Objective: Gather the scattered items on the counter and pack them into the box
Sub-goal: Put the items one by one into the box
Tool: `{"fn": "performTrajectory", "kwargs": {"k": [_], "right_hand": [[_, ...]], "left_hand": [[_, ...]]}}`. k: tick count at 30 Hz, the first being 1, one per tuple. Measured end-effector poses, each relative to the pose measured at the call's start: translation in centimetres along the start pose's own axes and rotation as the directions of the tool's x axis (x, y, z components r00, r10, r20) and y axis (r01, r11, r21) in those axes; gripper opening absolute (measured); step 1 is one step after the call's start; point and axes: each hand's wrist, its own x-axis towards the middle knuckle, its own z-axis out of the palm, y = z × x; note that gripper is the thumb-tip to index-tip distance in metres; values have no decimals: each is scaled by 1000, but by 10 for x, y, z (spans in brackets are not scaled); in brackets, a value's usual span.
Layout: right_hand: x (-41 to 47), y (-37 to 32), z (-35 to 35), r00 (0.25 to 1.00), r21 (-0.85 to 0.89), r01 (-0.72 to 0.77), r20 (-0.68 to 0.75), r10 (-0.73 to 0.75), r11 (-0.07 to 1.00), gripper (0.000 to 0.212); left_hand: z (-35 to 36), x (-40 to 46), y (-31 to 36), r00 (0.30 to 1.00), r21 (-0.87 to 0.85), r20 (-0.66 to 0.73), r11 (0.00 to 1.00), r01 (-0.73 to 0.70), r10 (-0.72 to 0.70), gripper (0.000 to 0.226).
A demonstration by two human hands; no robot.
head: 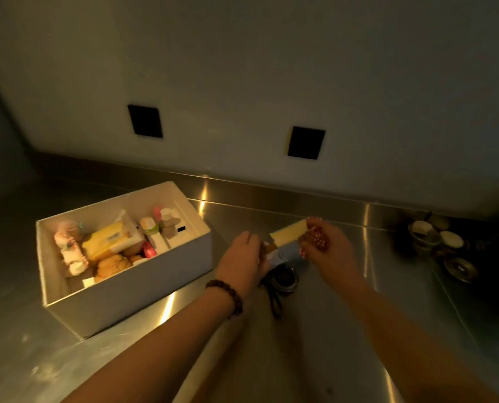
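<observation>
Two bare forearms reach in from the near edge over the steel counter (315, 330), the left wrist wearing a dark beaded bracelet (227, 298). Just beyond them, the left hand (242, 257) curls its fingers round the left end of a small pale blue toy camera (286, 255), whose dark lens points down at the counter and whose dark strap (274, 303) trails toward the near side. The right hand (329, 245) is closed round a reddish speckled bundle (315, 239) and also touches the right side of the camera; a pale yellow block (289, 231) sticks out leftward from its fingers, though how firmly it is held I cannot tell. To the left stands the open white box (120, 303), well filled: a yellow tissue pack (111, 239), a pink-and-white doll (70, 251), small bottles (166, 221) and brownish lumps. Far right, in shadow, small round dishes (446, 242) cluster on the counter. Two black squares (145, 121) sit on the far wall.
</observation>
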Motion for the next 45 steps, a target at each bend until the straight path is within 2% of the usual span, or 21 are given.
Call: {"fn": "performTrajectory", "kwargs": {"k": [4, 9, 12, 15, 18, 20, 23, 27, 29, 31, 32, 33, 35, 36, 37, 39, 43, 45], "right_hand": [[27, -60, 38, 993, 138, 83, 75, -94, 987, 45], [36, -127, 112, 935, 227, 170, 271, -230, 959, 44], [32, -161, 166, 844, 279, 191, 443, -303, 941, 42], [24, -188, 221, 675, 300, 207, 646, -358, 931, 41], [15, -205, 269, 504, 266, 210, 795, -338, 941, 46], [10, -211, 294, 430, 205, 228, 856, -287, 952, 55], [6, -213, 320, 427, 98, 261, 880, -206, 960, 61], [7, -215, 335, 445, -27, 345, 885, -138, 938, 35], [5, -218, 337, 383, -8, 343, 914, -132, 939, 29], [1, -220, 338, 307, 19, 364, 941, -139, 931, 33], [0, -221, 338, 312, 15, 377, 939, -142, 926, 35], [0, -222, 336, 353, 10, 378, 923, -154, 926, 33], [3, -227, 330, 474, 53, 315, 856, -205, 948, 24], [6, -230, 324, 522, 109, 237, 824, -221, 965, 19], [9, -235, 317, 543, 185, 127, 809, -224, 975, 16], [13, -245, 302, 526, 311, -116, 825, -207, 943, 17], [19, -255, 282, 585, 370, -346, 803, -110, 862, 19], [28, -254, 270, 637, 409, -379, 766, -86, 830, 20]], "left_hand": [[-65, 0, -31, 984, 30, -167, 998, 63, -57, 17], [-145, -34, -95, 902, 53, -379, 968, 245, -207, 13], [-185, -74, -139, 830, 75, -468, 922, 380, -304, 10], [-210, -119, -176, 730, 60, -530, 840, 539, -431, 9], [-226, -156, -199, 654, 43, -553, 767, 640, -516, 9], [-234, -173, -210, 615, 19, -560, 733, 680, -555, 9], [-240, -187, -221, 574, -10, -575, 706, 708, -583, 7], [-237, -189, -227, 562, -31, -574, 702, 712, -596, 8], [-233, -185, -227, 569, -41, -567, 711, 702, -595, 9], [-228, -181, -226, 584, -43, -558, 723, 689, -590, 10], [-225, -178, -225, 590, -45, -554, 728, 684, -588, 10], [-223, -175, -224, 595, -46, -551, 733, 679, -586, 10], [-220, -169, -220, 604, -49, -549, 744, 666, -577, 9], [-219, -164, -218, 614, -50, -549, 755, 654, -567, 8], [-219, -159, -214, 629, -47, -549, 772, 634, -550, 7], [-215, -145, -204, 679, -38, -532, 815, 578, -506, 8], [-204, -115, -181, 783, -45, -473, 898, 437, -404, 20], [-201, -105, -177, 837, -31, -418, 927, 375, -352, 32]]}}
